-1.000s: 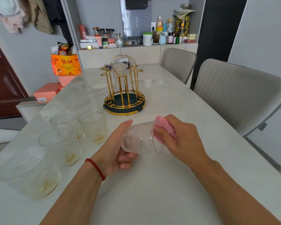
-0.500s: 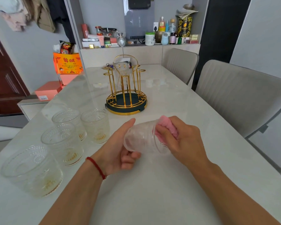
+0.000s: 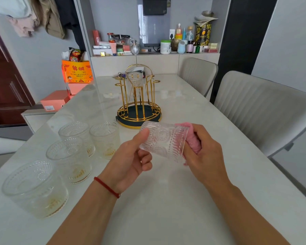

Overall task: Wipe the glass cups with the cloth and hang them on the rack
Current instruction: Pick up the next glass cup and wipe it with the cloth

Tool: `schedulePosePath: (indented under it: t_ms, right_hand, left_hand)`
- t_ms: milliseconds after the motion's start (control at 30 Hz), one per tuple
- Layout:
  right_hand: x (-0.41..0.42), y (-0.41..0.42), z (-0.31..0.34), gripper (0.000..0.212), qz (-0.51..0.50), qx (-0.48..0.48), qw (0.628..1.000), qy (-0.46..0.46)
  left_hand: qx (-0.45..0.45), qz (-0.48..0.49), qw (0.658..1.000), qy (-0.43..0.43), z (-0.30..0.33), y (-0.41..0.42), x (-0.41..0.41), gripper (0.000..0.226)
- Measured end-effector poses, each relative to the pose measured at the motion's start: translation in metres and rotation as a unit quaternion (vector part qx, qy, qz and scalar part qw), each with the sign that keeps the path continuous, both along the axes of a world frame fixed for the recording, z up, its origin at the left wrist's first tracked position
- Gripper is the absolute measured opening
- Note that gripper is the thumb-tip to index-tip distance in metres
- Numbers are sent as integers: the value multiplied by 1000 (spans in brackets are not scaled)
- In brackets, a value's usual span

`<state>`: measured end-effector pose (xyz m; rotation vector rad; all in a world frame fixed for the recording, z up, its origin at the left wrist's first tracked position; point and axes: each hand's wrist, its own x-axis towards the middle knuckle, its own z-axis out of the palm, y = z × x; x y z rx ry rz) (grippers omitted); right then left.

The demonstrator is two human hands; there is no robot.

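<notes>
Step in hand: wiping one glass cup; it is held on its side above the middle of the table, base toward the left, mouth toward the right; left hand grips the base end, thumb up along the wall, fingers curled under; right hand pinches the pink cloth bunched at the rim, cloth pressed against the mouth; whether cloth reaches inside, cannot tell.

Four more glass cups stand upright near the table's left edge: nearest, next, then two side by side further in and; all show yellowish residue at the bottom, so likely unwiped.

Gold rack sits toward the far end of the table, just behind the held cup; one cup already hangs inverted on it; several pegs free.

Judged progress: early, one of six racked.

Next move likely calls for finishing the wipe, freeing the cloth from the rim, turning the cup mouth down, reaching forward and seating it over a free peg; embossed glass should grip well but peg needs aligning with the mouth; risk is clinking the hung cup or tipping the rack.
</notes>
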<state>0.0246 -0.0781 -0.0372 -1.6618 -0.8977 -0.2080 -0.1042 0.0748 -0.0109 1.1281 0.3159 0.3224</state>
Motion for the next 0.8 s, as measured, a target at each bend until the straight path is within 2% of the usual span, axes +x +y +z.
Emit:
schedulePosePath:
  t_ms: [167,267,333,433,533,633,733,800]
  right_hand:
    - [4,-2,0,35,7,-34,998,-43]
    - [2,-3,3,28,25,-5,1000,15]
    - [1,-4,6,24,24,35,997,57]
    - [0,-5,13,23,28,91,990,103]
    - [-10,-4,17,28,84,78,986,118]
    - [-20,1,15,28,168,45,982,70]
    - [-20,3,13,41,189,-45,981,2]
    - [-15,0,14,45,197,-77,977,-40]
  left_hand:
    - [-1,66,998,0,0,0,4,29]
    - [37,131,991,-15,0,4,3,31]
    - [106,183,977,-16,-1,8,2,39]
    - [259,248,934,12,-1,8,2,62]
    - [426,253,868,31,-5,4,2,67]
    - [516,246,821,0,-9,-3,5,65]
    - [578,264,771,-40,-12,-5,7,66]
    - [595,270,755,-55,-15,-4,7,66]
